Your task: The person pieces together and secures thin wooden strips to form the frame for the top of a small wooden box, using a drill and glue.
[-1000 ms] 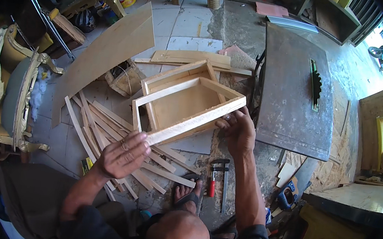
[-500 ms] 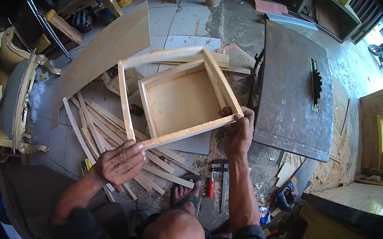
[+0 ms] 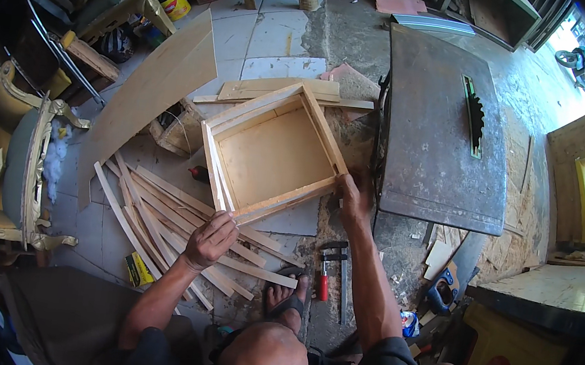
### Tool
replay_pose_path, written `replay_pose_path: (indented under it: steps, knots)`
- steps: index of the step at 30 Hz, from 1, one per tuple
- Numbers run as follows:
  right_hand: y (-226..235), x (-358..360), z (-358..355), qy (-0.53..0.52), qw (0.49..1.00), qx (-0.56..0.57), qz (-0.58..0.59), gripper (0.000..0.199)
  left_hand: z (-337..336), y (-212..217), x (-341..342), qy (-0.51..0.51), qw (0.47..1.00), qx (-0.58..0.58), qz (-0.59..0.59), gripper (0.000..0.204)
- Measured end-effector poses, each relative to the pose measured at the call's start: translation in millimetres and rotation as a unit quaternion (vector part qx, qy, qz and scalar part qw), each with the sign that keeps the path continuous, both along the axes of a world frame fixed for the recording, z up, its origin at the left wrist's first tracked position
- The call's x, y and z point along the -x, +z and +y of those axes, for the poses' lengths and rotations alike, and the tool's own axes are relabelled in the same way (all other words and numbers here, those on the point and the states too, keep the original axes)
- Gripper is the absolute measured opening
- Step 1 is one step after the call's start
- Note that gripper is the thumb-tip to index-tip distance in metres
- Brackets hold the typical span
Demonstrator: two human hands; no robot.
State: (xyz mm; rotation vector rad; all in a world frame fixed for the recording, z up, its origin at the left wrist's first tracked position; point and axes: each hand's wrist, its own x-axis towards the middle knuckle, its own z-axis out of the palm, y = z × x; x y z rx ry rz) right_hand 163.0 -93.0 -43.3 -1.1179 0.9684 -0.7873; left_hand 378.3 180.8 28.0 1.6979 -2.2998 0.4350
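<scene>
A square wooden frame (image 3: 321, 129) of pale strips sits low over a shallow wooden box (image 3: 277, 155) with a light panel as its bottom. Frame and box nearly line up; along the left side a narrow gap shows between them. My left hand (image 3: 212, 238) is closed on the frame's near left corner, fingertips at its edge. At the near right corner my right hand (image 3: 354, 198) grips the frame, its fingers partly hidden and slightly blurred. Whether the frame rests fully on the box, I cannot tell.
Several thin wood strips (image 3: 159, 214) lie left of my foot. A red-handled clamp (image 3: 325, 273) and a handsaw (image 3: 442, 290) lie on the floor. At right stands a metal saw table (image 3: 431, 133) with a toothed blade (image 3: 474, 120). A plywood sheet (image 3: 152, 87) leans at left.
Both hands have lowered the frame closer over the box, so the two now almost coincide. My left hand has moved right and slightly up; my right hand has shifted a little lower.
</scene>
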Motion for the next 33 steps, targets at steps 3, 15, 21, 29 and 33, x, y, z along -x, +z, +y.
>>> replay_pose_path:
  steps: [3, 15, 21, 29, 33]
  knots:
    - [-3.1, 7.4, -2.1, -0.009, 0.99, 0.095, 0.108, 0.041, -4.1, -6.3, 11.0, 0.0, 1.0, 0.017, 0.009, 0.015]
    - [17.7, 7.9, 10.0, -0.008, 0.966, 0.117, 0.23, 0.052, -1.2, -27.5, 17.2, 0.031, 0.991, -0.059, 0.115, 0.02]
    - [10.6, 12.7, 5.2, 0.014, 0.962, 0.111, 0.248, 0.051, -2.7, -46.8, 47.1, 0.297, 0.91, 0.096, 0.273, 0.032]
    - [9.3, 13.5, 2.9, 0.032, 0.963, 0.14, 0.227, 0.049, -13.7, -64.4, 38.7, 0.484, 0.664, 0.033, 0.569, 0.04]
    - [-8.7, 15.2, 0.7, 0.023, 0.962, 0.159, 0.219, 0.046, -18.8, -55.7, 49.6, 0.487, 0.669, 0.045, 0.559, 0.041]
